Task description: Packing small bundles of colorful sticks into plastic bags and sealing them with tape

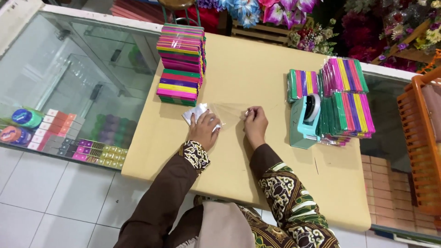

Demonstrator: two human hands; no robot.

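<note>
Head view: near the table's (239, 73) left edge, the left hand (203, 130) presses flat on a clear plastic sleeve (220, 112) whose long axis runs sideways to the right hand's (255, 124) pinching fingertips.

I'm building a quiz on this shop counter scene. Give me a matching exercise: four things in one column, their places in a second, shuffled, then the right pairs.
Things:
1. tape dispenser
2. tall stack of coloured packs
3. orange basket
4. left hand

Places:
A. far right, off the table
B. on clear wrap and small white pieces, beside the right hand
C. back left of the table
D. between the hands and the right-side packs

Pairs: 1-D, 2-C, 3-A, 4-B
</note>
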